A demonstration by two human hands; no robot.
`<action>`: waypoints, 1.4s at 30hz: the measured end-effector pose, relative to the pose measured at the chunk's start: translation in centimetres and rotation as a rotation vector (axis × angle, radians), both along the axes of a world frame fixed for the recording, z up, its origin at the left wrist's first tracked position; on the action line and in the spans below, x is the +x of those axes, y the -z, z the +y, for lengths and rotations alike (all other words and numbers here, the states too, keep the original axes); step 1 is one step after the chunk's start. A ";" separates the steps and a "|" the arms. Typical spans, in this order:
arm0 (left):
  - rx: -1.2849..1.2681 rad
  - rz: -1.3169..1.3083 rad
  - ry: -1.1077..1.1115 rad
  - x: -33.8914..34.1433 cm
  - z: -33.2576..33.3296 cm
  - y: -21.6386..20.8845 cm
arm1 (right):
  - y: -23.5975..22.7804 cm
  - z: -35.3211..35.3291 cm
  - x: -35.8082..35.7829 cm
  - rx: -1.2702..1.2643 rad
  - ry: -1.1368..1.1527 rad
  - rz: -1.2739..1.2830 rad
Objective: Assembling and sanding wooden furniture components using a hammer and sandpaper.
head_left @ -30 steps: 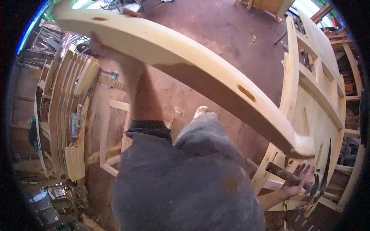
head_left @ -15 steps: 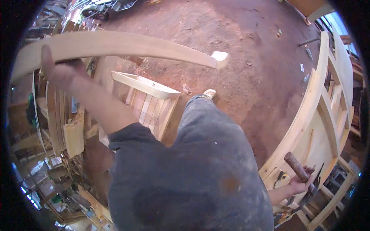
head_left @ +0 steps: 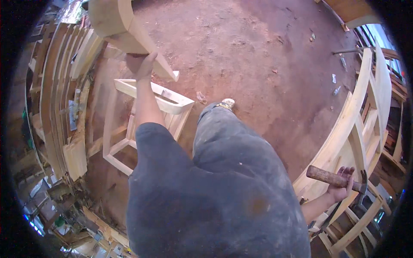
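Note:
My left hand [head_left: 141,66] is raised at the upper left, its fingers closed round the lower edge of a pale wooden board [head_left: 140,36]. The board runs up and away from me, and the top of the picture cuts it off. At the lower right my right hand [head_left: 340,187] grips a hammer [head_left: 323,175] by its worn wooden handle. The hammer's dark head points right, close to a large wooden frame [head_left: 340,129]. Below the raised board, a smaller slatted wooden frame [head_left: 183,104] stands on the ground, partly hidden by my left arm.
Stacked planks [head_left: 53,99] line the left side, with offcuts [head_left: 75,159] near them. Timber scraps [head_left: 103,228] lie at the lower left. Bare reddish ground [head_left: 241,56] spreads ahead, with bits of litter [head_left: 335,90] on the right.
My left hand has moved right and swung the board from lying crosswise to pointing away, uncovering the planks at left. My right hand has risen slightly, the hammer's handle now nearer level.

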State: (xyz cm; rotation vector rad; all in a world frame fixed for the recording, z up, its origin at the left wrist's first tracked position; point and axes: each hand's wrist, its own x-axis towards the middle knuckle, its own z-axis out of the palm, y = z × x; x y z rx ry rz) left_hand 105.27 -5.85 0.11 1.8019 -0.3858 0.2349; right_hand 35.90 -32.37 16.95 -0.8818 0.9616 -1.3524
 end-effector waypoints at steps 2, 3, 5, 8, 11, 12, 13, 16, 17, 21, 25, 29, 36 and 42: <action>0.273 0.011 -0.048 1.8 0.7 2.5 | 0.0 -0.6 0.8 0.029 0.062 0.036; 0.206 0.120 0.022 2.8 1.2 3.4 | 0.0 -0.8 1.0 0.018 0.059 0.079; 0.145 0.233 0.093 3.5 2.1 5.0 | 0.0 -1.4 1.5 0.052 0.065 0.089; 0.193 0.238 -0.049 3.3 4.0 5.7 | 0.0 -2.4 2.5 0.072 0.059 0.102; 0.052 0.315 -0.008 2.8 5.7 4.7 | 0.3 -3.7 4.1 0.075 0.007 0.083; 0.034 0.310 -0.048 2.5 6.0 4.3 | 0.4 -4.1 4.7 0.049 -0.049 0.071; 0.019 0.299 -0.055 2.3 6.4 3.8 | 0.5 -4.5 5.5 0.057 -0.017 0.070; -0.014 0.349 -0.064 2.1 7.0 2.5 | 1.2 -4.9 7.5 0.102 -0.119 -0.063; -0.015 0.341 -0.032 2.1 6.7 2.3 | 1.4 -4.8 8.0 0.083 -0.108 -0.090; -0.115 0.313 0.070 2.2 4.5 0.9 | 2.5 -2.8 8.2 0.057 -0.035 -0.094; -0.240 0.348 0.288 0.9 -1.4 1.0 | 3.2 1.2 6.4 0.127 0.263 -0.066; -0.298 0.456 0.540 -3.2 -9.6 1.5 | 2.8 6.4 3.9 0.164 0.504 0.070; -0.001 0.658 1.141 -14.5 -23.4 3.0 | 0.4 18.2 2.5 0.254 0.941 0.016; 0.215 0.593 1.552 -26.0 -28.9 1.8 | 0.6 29.7 1.5 0.359 1.198 -0.023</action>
